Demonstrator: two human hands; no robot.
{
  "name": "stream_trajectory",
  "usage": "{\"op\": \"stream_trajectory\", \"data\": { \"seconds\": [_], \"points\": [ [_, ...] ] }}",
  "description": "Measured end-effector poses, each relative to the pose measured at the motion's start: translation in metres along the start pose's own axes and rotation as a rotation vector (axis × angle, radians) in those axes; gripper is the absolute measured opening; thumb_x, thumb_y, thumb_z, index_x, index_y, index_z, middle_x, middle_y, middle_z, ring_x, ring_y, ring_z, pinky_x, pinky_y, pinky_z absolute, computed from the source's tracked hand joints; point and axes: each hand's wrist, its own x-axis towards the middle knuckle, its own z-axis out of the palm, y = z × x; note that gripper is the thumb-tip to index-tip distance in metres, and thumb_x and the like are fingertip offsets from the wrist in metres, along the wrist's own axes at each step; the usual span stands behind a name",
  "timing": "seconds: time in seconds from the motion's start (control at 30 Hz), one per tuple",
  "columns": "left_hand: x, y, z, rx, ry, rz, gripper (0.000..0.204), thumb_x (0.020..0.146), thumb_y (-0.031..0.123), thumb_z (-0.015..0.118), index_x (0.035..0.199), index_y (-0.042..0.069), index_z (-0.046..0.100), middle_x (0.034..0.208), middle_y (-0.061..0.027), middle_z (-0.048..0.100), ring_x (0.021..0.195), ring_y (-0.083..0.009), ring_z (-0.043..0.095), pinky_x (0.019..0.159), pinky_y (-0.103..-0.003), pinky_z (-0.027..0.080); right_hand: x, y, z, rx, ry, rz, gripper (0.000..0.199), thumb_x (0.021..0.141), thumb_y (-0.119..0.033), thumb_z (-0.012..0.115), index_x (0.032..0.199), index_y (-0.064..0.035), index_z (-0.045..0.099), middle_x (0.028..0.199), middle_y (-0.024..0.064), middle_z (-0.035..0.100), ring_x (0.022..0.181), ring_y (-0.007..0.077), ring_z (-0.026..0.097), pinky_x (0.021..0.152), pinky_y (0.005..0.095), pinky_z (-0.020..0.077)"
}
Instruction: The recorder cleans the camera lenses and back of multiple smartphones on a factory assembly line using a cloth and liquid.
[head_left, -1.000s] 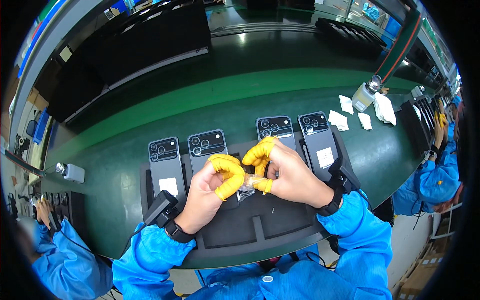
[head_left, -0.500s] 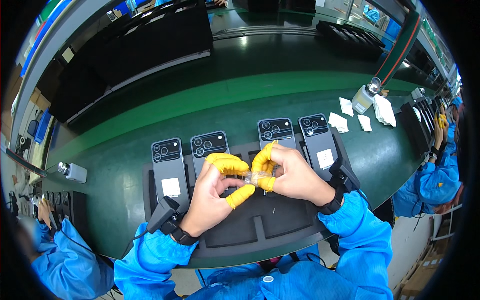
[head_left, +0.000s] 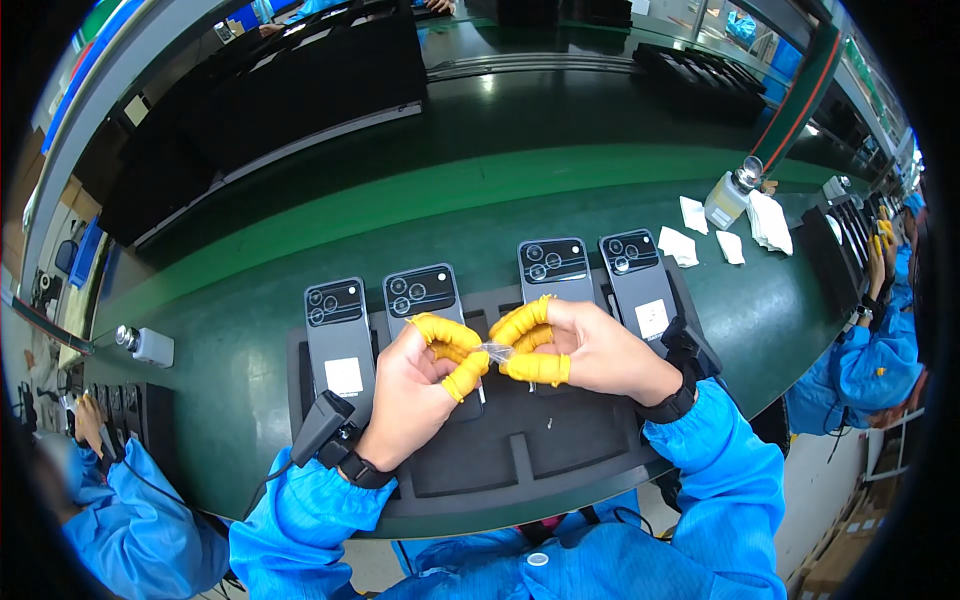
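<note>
Between my two hands is a small piece of clear plastic film (head_left: 496, 351), crumpled and shiny. My left hand (head_left: 425, 365), in yellow finger cots, pinches one end of it between thumb and fingers. The other end is pinched by my right hand (head_left: 570, 350), also in yellow cots. Below and behind them lies a black foam tray (head_left: 470, 455) bearing grey phones, camera side up. The far-left phone (head_left: 338, 335) and far-right phone (head_left: 633, 275) each carry a white label. My hands partly cover the two inner phones, the left one (head_left: 420, 288) and the right one (head_left: 553, 262).
A pump bottle (head_left: 727, 200) stands at the right beside white wipes (head_left: 769, 222). Another bottle (head_left: 146, 345) is at the left on the green bench (head_left: 240, 420). Black racks (head_left: 290, 110) rise at the back left. Co-workers in blue sleeves (head_left: 150, 520) sit on both sides.
My right fingers have changed their grip, with the thumb now stretched toward the left hand. The film is more bunched between the fingertips, and my left fingers have drawn closer together.
</note>
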Motion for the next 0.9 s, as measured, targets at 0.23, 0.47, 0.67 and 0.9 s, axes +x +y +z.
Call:
{"op": "stream_trajectory", "data": {
  "seconds": [0.23,0.47,0.67,0.9],
  "points": [
    [-0.002,-0.003,0.005,0.044,-0.147,0.000,0.022,0.086,-0.004,0.068,0.104,-0.001,0.057,0.105,-0.0075,0.058,0.094,-0.0159,0.063,0.079,-0.028,0.055,-0.007,-0.009,-0.001,-0.229,0.118,0.049,0.023,0.085,-0.004,0.072,0.104,0.0029,0.062,0.093,0.0098,0.068,0.078,0.0150,0.068,0.065,0.0264,0.0570],
    [-0.008,0.004,0.008,0.048,-0.312,0.071,0.040,0.087,-0.005,0.064,0.126,0.003,0.060,0.114,-0.0085,0.060,0.098,-0.0163,0.063,0.088,-0.027,0.052,-0.079,-0.033,-0.011,-0.754,0.288,-0.154,0.017,0.079,-0.007,0.076,0.092,-0.0015,0.066,0.083,0.0116,0.069,0.069,0.0194,0.069,0.061,0.0290,0.0533],
    [-0.007,0.007,0.015,0.393,-0.566,0.190,0.032,0.083,-0.003,0.068,0.113,0.005,0.069,0.106,-0.0102,0.066,0.094,-0.0216,0.065,0.081,-0.032,0.053,-0.236,-0.014,-0.057,-0.482,1.069,-0.070,0.018,0.083,0.000,0.068,0.099,-0.0008,0.061,0.094,0.0055,0.063,0.079,0.0132,0.063,0.066,0.0233,0.0515],
    [-0.007,0.004,0.017,0.436,-0.616,0.149,0.030,0.081,0.000,0.070,0.111,0.006,0.069,0.104,-0.0103,0.068,0.094,-0.0257,0.066,0.082,-0.033,0.053,-0.355,0.150,-0.146,-0.537,1.559,0.462,0.020,0.080,0.009,0.049,0.095,0.0046,0.060,0.081,0.0142,0.066,0.061,0.0219,0.067,0.042,0.0304,0.0535]
  ]
}}
